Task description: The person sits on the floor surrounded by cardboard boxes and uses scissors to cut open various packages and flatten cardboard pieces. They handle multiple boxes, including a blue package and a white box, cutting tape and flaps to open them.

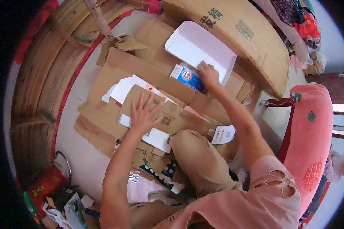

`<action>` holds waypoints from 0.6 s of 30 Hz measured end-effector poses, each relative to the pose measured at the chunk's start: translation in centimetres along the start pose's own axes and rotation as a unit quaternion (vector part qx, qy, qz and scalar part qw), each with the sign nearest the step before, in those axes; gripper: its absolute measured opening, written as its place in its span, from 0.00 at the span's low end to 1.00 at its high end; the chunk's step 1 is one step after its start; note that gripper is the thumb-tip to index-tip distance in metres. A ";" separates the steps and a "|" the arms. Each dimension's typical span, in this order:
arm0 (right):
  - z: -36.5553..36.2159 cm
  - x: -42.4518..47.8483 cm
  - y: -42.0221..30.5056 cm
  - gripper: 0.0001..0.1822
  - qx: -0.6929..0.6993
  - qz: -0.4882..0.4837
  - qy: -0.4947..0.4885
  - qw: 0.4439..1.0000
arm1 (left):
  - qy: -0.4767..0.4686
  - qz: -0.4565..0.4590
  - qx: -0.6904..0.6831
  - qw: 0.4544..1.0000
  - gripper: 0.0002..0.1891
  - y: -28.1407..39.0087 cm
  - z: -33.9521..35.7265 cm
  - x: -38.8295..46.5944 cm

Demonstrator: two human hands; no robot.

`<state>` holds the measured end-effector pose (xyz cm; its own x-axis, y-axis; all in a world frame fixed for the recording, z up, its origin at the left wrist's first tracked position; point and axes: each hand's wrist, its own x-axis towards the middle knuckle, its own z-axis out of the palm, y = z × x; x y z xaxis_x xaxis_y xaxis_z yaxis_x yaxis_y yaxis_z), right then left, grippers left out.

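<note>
My left hand (pixel 144 114) lies flat with fingers spread on a brown cardboard piece (pixel 132 98) bearing printed codes. White card pieces (pixel 125 89) stick out from beneath that piece. My right hand (pixel 209 75) is over the near side of a shallow white box (pixel 186 40), its fingers curled. Beside those fingers lies a blue-and-white printed carton (pixel 186 75). Whether the fingers grip the box edge or the carton is hidden. Nearer my knee are a small white card piece (pixel 157 139) and a printed white card (pixel 223 134).
Flattened cardboard (pixel 94 114) covers the floor. A large cardboard box (pixel 255 48) stands behind the white box. Scissors (pixel 134 177) lie by my leg. At right is a pink cushioned seat (pixel 312 137), with a person (pixel 339 166) beyond. Wooden furniture (pixel 46 80) lines the left.
</note>
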<state>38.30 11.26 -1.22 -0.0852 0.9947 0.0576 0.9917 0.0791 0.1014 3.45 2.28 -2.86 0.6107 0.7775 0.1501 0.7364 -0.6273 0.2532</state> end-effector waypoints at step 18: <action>-20.5 -6.5 -1.1 0.17 0.624 0.051 -0.158 0.763 | 0.077 -0.094 -0.219 0.968 0.29 -3.9 -5.9 -5.7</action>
<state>35.81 3.40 18.70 -0.1693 0.9501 -0.2619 0.3274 -0.1964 -0.9243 -4.60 0.57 0.95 0.4020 0.8949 0.1939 0.6163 -0.4211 0.6655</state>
